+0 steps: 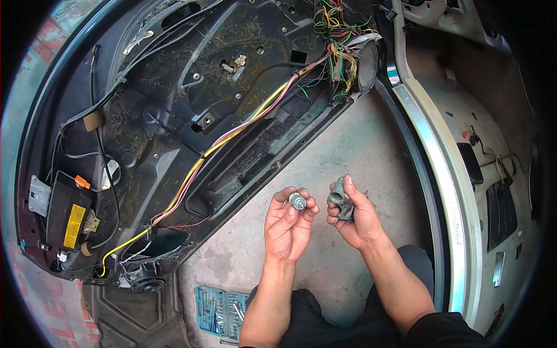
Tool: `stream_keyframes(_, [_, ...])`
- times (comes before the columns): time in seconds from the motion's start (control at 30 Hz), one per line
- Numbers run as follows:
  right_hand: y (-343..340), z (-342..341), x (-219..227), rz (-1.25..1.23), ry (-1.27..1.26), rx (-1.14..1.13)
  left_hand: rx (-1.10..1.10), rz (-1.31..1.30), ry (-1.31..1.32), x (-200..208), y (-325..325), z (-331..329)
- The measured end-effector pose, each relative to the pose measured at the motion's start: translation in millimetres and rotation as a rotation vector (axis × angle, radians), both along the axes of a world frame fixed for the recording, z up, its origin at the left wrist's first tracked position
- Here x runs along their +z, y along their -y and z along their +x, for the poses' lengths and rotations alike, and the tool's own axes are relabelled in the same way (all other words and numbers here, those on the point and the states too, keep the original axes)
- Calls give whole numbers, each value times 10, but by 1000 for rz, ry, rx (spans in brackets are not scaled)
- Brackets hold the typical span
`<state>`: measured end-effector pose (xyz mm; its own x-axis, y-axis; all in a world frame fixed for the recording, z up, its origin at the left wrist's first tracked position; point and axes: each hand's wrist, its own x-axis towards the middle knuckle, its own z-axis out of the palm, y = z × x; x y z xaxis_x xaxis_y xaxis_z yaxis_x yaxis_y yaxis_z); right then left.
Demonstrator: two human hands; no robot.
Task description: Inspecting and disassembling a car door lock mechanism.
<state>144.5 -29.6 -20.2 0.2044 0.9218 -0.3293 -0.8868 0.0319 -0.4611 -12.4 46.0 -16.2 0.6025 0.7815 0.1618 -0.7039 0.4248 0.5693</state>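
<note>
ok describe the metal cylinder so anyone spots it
Find the stripped car door, upper left. Beside its slanting edge, the left grip holds the metal cylinder. It is the smaller, stepped piece; the grey housing in the right grip is bulkier and open-tubed.

A blue tool case [199, 308] lies open on the floor [377, 151]; a dark mat [133, 313] lies to its left; yellow and pink wires [232, 134] cross the door [249, 29].

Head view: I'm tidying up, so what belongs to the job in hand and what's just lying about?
With the job:
- cylindrical metal part, left hand
- grey metal housing, right hand

Lying about, apparently:
- open teal tool case, untouched, though perhaps job-related
- dark ribbed mat
</note>
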Motion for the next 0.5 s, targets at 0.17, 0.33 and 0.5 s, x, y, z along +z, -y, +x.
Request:
stream_keyframes(0.17, [9,0,15,5,-16,1,-14,2,7,9,19,-6])
stream_keyframes(0.33, [15,4,26,9,-51,4,-9,1,1,21,26,-14])
stream_keyframes(0.5, [26,21,10,21,-54,17,-10,-8,2,8,37,2])
